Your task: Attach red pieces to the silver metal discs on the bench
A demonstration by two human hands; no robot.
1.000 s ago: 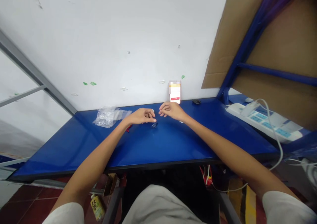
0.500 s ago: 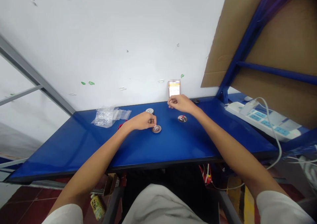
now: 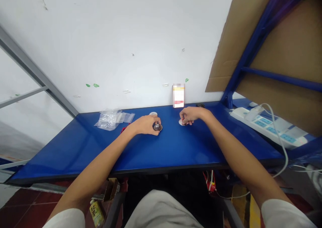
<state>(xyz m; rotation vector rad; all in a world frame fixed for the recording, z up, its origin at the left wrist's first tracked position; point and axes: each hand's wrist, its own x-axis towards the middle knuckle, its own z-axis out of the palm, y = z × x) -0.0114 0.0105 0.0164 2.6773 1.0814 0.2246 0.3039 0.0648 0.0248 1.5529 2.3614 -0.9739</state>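
Note:
My left hand [image 3: 148,125] is closed around the edge of a small round silvery metal piece [image 3: 157,127] over the blue table [image 3: 166,150]. Just behind it, partly hidden by that hand, sits a pale round piece [image 3: 153,114]. To the right, my right hand [image 3: 191,115] pinches a thin round disc [image 3: 181,122] with a white edge and a bit of red near the fingertips. Most of the disc's face is covered by the fingers.
Clear plastic bags [image 3: 110,119] and a red item [image 3: 124,128] lie left of my left hand. A phone-like screen [image 3: 178,96] leans on the wall. A dark object [image 3: 200,105] lies at the back, and a white power strip [image 3: 266,125] at the right.
My right hand has come down and toward me from near the screen onto the printed disc. Under my left hand, a silvery domed part now shows where a flat brownish round showed before.

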